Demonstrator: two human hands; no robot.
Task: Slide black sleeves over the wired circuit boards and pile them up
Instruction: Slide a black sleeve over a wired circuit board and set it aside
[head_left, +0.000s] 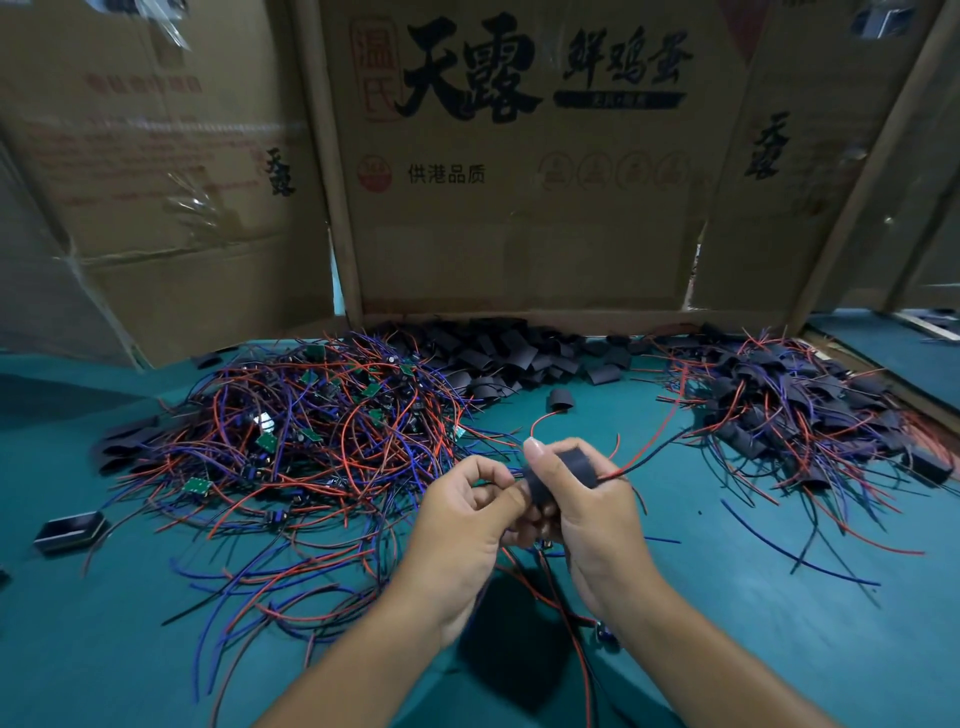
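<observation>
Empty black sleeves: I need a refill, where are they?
The empty black sleeves are heaped at the table's far centre against the cardboard wall, between both wire piles.

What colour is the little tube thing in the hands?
Black. The soft sleeve looks black in the head view, held between both hands, left hand and right hand.

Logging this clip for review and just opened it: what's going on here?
A person is fitting a black sleeve over a wired board. The right hand grips the sleeve; the left hand pinches at its near end, where the board itself is hidden. On the green table, bare boards with red and blue wires lie in a tangle on the left, empty sleeves at the back, finished ones in a pile on the right.
</observation>
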